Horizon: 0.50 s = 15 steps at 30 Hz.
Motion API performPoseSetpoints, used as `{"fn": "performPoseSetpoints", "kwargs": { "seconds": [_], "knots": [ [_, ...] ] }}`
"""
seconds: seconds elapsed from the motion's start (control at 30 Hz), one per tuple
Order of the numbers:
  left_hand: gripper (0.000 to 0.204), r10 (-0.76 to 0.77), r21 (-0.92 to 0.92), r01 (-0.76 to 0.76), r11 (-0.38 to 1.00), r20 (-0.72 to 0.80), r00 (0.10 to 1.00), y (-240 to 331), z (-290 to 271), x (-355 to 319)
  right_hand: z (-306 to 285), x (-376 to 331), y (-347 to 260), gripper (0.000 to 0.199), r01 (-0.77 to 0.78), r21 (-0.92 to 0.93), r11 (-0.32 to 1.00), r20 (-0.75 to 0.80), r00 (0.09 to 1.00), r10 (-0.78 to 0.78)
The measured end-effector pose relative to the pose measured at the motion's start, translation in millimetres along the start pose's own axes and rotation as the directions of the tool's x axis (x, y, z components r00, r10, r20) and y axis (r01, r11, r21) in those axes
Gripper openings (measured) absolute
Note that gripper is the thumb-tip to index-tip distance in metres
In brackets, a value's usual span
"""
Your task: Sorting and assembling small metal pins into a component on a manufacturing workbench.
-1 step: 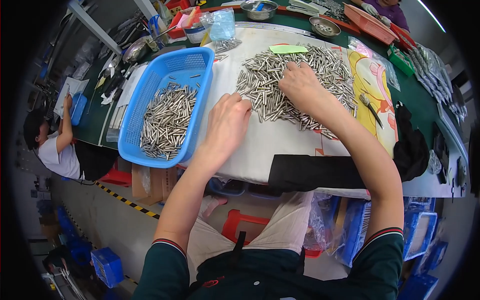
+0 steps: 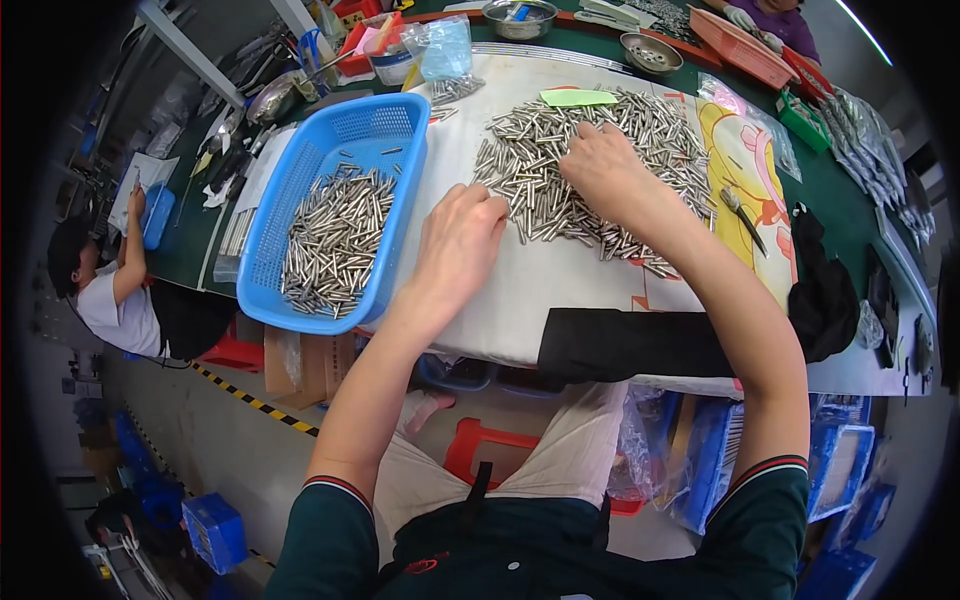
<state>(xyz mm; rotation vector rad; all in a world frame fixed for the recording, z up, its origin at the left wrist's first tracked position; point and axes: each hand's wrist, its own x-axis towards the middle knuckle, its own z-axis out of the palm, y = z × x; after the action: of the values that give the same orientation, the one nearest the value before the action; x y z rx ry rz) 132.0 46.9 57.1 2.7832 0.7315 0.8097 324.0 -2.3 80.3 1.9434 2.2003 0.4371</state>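
Right hand [image 2: 607,178] is at metal pins [image 2: 535,190], left hand [image 2: 460,240] apart, grips unclear; blue basket [image 2: 300,321], brush [image 2: 742,220], green slip [image 2: 578,98] lie near.

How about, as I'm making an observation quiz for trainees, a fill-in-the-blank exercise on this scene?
1. The basket is coloured ____.
2. The hand over the middle of the pin pile is the person's ____ one.
3. The slip on the pin pile is coloured ____.
4. The other hand is between the pin pile and the ____.

Missing words: blue; right; green; basket.
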Motion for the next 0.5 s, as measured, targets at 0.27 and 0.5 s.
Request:
{"fn": "performPoseSetpoints", "kwargs": {
  "seconds": [0.27,0.5],
  "knots": [
    [0.008,-0.019,-0.108,0.023,0.994,0.041,0.999,-1,16,-2,14,2,15,0.007,0.047,0.154,0.987,-0.044,0.998,-0.04],
    [0.01,-0.137,-0.1,0.154,0.983,0.156,0.978,4,20,0,19,-1,19,0.004,0.067,0.192,0.979,-0.106,0.993,-0.047]
  ]
}}
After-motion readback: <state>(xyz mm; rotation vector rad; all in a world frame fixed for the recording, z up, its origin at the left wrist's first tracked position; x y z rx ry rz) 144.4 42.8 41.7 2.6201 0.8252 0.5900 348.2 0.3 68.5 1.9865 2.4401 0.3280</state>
